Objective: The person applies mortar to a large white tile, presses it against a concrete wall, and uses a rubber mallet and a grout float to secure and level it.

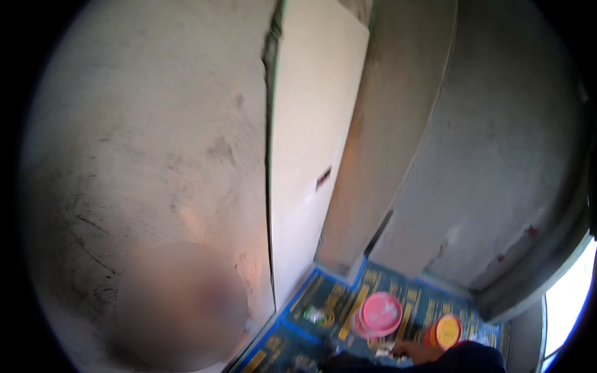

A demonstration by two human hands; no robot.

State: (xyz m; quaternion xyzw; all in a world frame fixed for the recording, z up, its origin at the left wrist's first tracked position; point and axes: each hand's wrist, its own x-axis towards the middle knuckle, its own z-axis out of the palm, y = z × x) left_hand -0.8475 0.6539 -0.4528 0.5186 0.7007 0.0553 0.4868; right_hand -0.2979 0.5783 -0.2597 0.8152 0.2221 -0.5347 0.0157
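Observation:
My right hand (418, 352) comes in low in the head view from a dark sleeve (476, 357). Its fingers look closed at a small pale thing (384, 349), too blurred to name. Just beyond that hand stands a pink bucket (380, 314), and to its right is a red bucket with a yellow top (447, 331). My left hand does not show. A dark, blurred shape (336, 357) at the lower edge cannot be made out.
Dark green printed sheeting (295, 339) with blue tape covers the floor; a small green-and-white packet (314, 315) lies on it. A white panel (311, 124) stands between grey walls (168, 124). A bright opening (569, 298) is at right. A round blur hides the lower left.

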